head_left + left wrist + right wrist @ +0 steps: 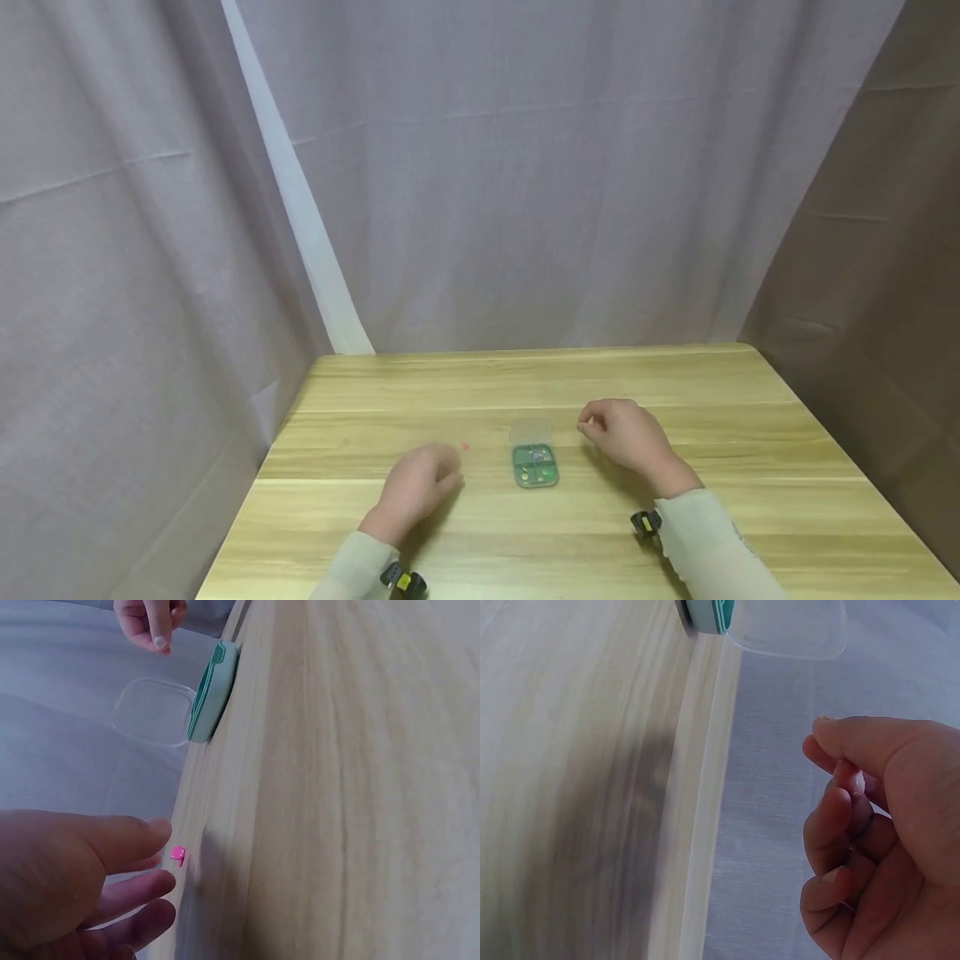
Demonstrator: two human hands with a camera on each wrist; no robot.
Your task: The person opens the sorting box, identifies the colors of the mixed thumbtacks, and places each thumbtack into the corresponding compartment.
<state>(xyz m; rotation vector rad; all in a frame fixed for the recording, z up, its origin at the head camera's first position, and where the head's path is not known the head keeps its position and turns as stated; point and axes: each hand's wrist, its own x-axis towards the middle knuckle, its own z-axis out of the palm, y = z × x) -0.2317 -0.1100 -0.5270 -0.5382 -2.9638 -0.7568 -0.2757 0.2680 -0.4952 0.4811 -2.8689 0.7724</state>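
Left hand (418,483) near pink piece (178,853); green box (217,697), contents (525,477) in head view alone

Box (536,486) green, lid (530,431) colourless and clear, bits inside (525,476) yellow and green; small piece (178,853) vivid pink. Tabletop (675,383) pale yellow wood, streaked with tan grain. Curtain (525,208) plain greyish lilac, strip (300,200) whitish; sleeves (712,542) pale grey-green, wrist cameras (647,523) black with yellow patches.
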